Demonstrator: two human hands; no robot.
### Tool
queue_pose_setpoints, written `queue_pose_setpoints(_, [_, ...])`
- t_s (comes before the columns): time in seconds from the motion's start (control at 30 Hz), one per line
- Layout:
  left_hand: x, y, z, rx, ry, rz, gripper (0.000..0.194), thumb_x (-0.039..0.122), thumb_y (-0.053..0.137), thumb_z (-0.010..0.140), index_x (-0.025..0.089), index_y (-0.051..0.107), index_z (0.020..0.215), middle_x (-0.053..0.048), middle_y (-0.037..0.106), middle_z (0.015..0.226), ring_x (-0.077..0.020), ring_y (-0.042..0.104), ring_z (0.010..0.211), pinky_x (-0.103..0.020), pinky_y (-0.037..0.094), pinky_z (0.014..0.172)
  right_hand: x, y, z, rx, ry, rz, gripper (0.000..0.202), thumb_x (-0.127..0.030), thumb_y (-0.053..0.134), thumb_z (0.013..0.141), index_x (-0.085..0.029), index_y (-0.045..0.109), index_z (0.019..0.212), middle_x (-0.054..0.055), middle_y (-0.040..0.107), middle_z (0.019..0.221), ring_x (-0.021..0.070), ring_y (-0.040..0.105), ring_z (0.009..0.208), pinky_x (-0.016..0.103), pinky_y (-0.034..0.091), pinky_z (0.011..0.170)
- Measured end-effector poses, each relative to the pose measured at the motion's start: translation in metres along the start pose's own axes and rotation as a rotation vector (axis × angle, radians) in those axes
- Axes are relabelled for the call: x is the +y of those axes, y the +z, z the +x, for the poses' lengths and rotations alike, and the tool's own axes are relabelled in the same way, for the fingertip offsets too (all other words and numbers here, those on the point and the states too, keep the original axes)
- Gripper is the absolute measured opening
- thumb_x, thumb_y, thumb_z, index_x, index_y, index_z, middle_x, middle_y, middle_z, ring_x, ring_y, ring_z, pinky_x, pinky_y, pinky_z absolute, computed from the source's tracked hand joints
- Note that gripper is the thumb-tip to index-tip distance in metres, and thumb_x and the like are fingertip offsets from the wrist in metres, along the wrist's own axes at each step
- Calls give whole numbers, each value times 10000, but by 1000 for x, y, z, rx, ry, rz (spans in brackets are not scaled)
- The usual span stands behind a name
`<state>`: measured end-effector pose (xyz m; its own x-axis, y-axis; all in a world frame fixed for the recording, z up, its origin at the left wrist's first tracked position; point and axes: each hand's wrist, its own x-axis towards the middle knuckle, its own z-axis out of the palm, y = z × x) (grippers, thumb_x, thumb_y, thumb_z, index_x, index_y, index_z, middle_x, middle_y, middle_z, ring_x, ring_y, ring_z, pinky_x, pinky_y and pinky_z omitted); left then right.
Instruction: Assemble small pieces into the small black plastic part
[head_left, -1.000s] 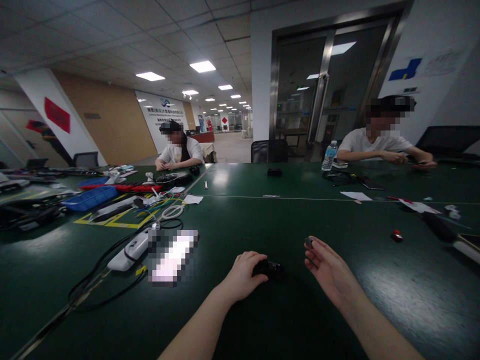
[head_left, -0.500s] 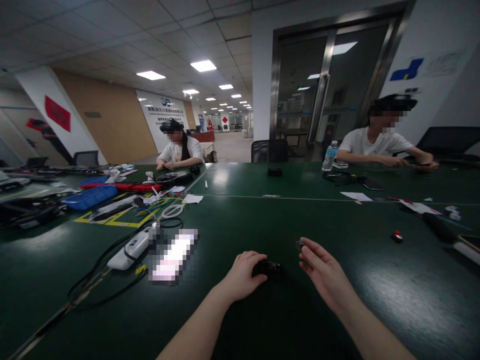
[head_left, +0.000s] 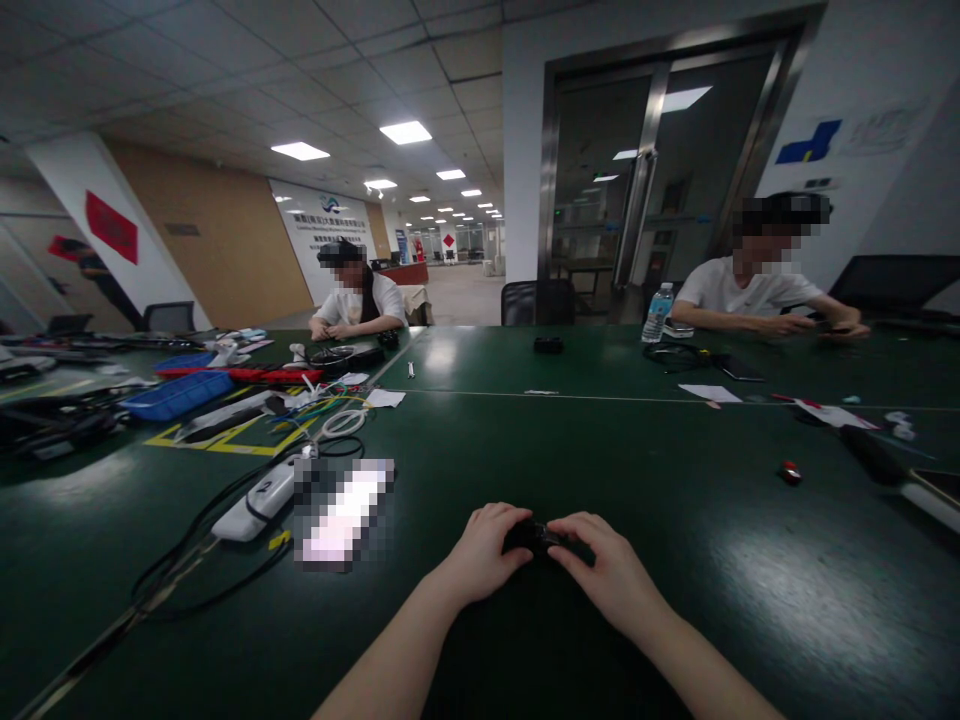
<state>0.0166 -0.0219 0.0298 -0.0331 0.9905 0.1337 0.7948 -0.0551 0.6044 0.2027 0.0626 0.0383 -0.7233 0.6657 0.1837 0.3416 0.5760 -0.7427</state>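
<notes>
A small black device (head_left: pixel 537 536) with a shiny top lies on the green table (head_left: pixel 480 440) in front of me. My left hand (head_left: pixel 487 550) grips its left end between thumb and fingers. At the opposite end, my right hand (head_left: pixel 604 560) has its thumb and index finger closed on the device's right side. Much of the device is covered by my fingers. Whether a small piece is still pinched in my right fingertips I cannot make out.
To the left lie a lit, blurred-out phone (head_left: pixel 349 512), a white power strip (head_left: pixel 259 500), cables and a blue tray (head_left: pixel 180 395). A small red-and-black object (head_left: pixel 790 472) is at right. Across the table are two people, a water bottle (head_left: pixel 658 313) and a black object (head_left: pixel 548 344).
My right hand has come left and down, from holding a small dark piece in the air to the right end of the device. My left hand stays in place.
</notes>
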Motion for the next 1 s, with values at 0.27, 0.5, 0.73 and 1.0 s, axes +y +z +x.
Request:
queue_pose_setpoints(0.27, [0, 0, 0, -3, -1, 17, 409, 252, 602, 796, 250, 518, 1196, -32, 542, 1193, -224, 455, 1127, -374, 330, 982, -1, 6, 2, -94, -6, -134, 211, -228, 566, 804, -270, 628, 1001, 7, 620, 1029, 202, 544, 990, 360, 434, 864])
queue_pose_setpoints(0.5, [4, -2, 0, -9, -25, 4, 428, 248, 604, 795, 242, 508, 1213, -36, 542, 1195, -220, 452, 1130, -364, 325, 985, -3, 8, 3, -93, 6, -156, 198, -211, 579, 789, -259, 634, 973, 10, 601, 1017, 195, 544, 965, 347, 436, 844])
queue_pose_setpoints(0.73, [9, -5, -2, -18, -36, 3, 424, 233, 587, 796, 244, 504, 1212, -34, 538, 1199, -222, 450, 1136, -371, 323, 989, 2, 9, 2, -71, -9, -99, 214, -228, 588, 778, -289, 640, 977, 3, 602, 1008, 211, 548, 968, 375, 439, 855])
queue_pose_setpoints(1.0, [5, -2, -1, -7, -21, 2, 418, 247, 602, 792, 242, 510, 1199, -39, 548, 1180, -227, 462, 1120, -371, 323, 982, 5, 6, 0, -46, -9, -59, 270, -235, 581, 781, -314, 619, 1036, 2, 580, 1050, 205, 542, 995, 357, 448, 864])
